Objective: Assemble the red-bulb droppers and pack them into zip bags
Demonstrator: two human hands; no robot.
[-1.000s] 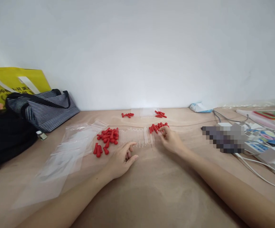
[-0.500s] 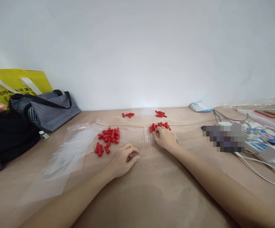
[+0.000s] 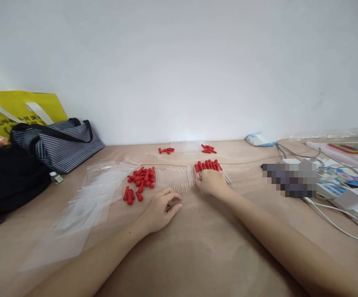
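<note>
Beyond the left hand (image 3: 162,209) and the right hand (image 3: 211,181), a plain, pale grey-white wall (image 3: 179,70) meets the far edge of a broad, light-brown, faintly grained tabletop (image 3: 197,255). Soft light brightens the wall's lower middle, with duller grey towards the upper right. A faint mark shows on the wall, beyond and to the right of the right hand.

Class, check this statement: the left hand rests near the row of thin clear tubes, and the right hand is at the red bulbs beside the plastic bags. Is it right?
Not quite: the head view shows the right hand at the opposite end of the thin clear tubes, by the lined-up red bulbs. The left hand does rest near the row.
</note>
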